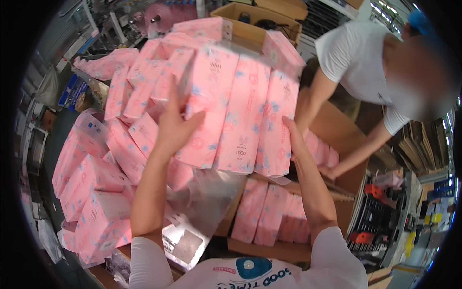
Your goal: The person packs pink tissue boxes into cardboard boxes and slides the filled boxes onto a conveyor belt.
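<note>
A clear-wrapped bundle of three pink tissue packs, printed with blue flowers, is tilted in front of me between my hands. At its left side is my left hand, thumb over the front pack and index finger stretched away from the wrap; its other fingers are partly hidden. My right hand grips the right edge, thumb on the front and the remaining fingers hidden behind. Below the bundle, a cardboard box contains rows of similar pink packs.
A big heap of pink bundles covers the left side. Across from me on the right, a co-worker reaches into another open carton with pink packs. An open brown box stands behind, and flattened cardboard leans at far right.
</note>
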`<state>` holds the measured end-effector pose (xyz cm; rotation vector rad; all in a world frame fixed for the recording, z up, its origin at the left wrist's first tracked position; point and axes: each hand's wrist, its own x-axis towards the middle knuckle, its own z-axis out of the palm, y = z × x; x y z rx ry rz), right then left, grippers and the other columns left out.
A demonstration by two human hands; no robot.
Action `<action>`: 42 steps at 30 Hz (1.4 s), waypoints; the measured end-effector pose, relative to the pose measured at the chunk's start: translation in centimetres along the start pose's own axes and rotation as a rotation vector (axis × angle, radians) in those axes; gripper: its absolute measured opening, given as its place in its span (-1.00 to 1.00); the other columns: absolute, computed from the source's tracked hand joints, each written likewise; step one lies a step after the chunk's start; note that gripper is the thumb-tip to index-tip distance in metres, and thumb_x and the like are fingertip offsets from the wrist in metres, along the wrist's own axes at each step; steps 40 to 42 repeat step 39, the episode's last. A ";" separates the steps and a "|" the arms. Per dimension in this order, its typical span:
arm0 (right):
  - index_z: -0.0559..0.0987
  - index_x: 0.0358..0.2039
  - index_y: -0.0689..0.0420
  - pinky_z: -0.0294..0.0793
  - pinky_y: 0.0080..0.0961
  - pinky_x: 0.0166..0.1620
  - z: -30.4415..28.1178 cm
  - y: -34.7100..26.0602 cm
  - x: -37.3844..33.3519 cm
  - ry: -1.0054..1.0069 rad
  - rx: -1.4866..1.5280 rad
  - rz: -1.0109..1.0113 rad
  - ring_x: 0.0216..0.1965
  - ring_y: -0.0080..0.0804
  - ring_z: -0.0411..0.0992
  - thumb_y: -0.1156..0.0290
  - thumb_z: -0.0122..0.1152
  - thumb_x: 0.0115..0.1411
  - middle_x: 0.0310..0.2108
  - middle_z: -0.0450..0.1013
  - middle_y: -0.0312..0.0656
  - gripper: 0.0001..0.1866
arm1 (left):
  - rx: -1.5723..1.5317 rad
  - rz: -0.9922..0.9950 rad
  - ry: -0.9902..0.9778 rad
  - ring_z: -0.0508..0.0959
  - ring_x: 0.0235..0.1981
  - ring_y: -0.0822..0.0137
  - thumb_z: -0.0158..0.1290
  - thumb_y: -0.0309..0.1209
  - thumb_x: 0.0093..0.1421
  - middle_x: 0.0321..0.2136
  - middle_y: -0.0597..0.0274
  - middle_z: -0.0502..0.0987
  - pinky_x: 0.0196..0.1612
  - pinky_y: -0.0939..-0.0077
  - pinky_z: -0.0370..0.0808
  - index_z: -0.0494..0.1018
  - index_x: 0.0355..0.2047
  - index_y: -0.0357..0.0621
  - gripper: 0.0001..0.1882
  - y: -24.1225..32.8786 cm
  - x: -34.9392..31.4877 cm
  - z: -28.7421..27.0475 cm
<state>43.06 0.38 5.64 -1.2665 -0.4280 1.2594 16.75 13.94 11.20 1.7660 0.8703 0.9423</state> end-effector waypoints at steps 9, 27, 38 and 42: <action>0.15 0.17 0.30 0.27 -0.21 0.16 -17.3 2.1 -30.8 0.151 0.097 -0.214 0.10 -0.16 0.29 0.48 0.30 -0.22 0.10 0.27 -0.07 -0.12 | -0.458 0.102 -0.433 0.17 0.22 0.08 0.22 -0.54 -0.10 0.19 -0.08 0.02 0.09 0.20 0.33 -0.50 0.29 -0.08 0.20 6.6 -23.3 12.3; 0.06 0.26 0.18 -0.27 0.03 0.29 -25.8 18.8 -30.0 0.515 -1.758 -0.160 0.32 -0.01 -0.13 -0.03 0.10 0.09 0.29 -0.05 0.06 -0.15 | 0.665 0.722 -0.839 -0.01 0.29 0.07 0.10 0.12 -0.04 0.23 -0.03 0.08 0.22 -0.19 -0.14 0.18 0.19 -0.02 -0.15 -6.1 -28.4 34.1; 0.18 0.20 0.13 0.10 -0.14 0.19 -27.5 9.3 -37.0 0.677 -1.491 -0.047 0.16 0.00 0.17 0.19 0.28 0.00 0.18 0.16 0.03 -0.21 | 0.147 -0.332 -1.288 -0.16 0.32 -0.06 0.07 -0.20 0.10 0.23 -0.11 0.11 0.27 -0.08 -0.14 0.17 0.22 0.02 -0.34 -1.9 -24.4 24.2; 0.18 0.23 -0.03 0.08 -0.17 0.22 -29.5 10.2 -38.1 0.587 -1.366 0.282 0.19 0.02 0.15 0.18 0.28 0.02 0.19 0.16 0.00 -0.23 | 0.146 -0.323 -1.271 -0.16 0.32 -0.06 0.07 -0.20 0.10 0.23 -0.11 0.11 0.27 -0.08 -0.14 0.17 0.22 0.02 -0.34 -1.2 -24.7 24.2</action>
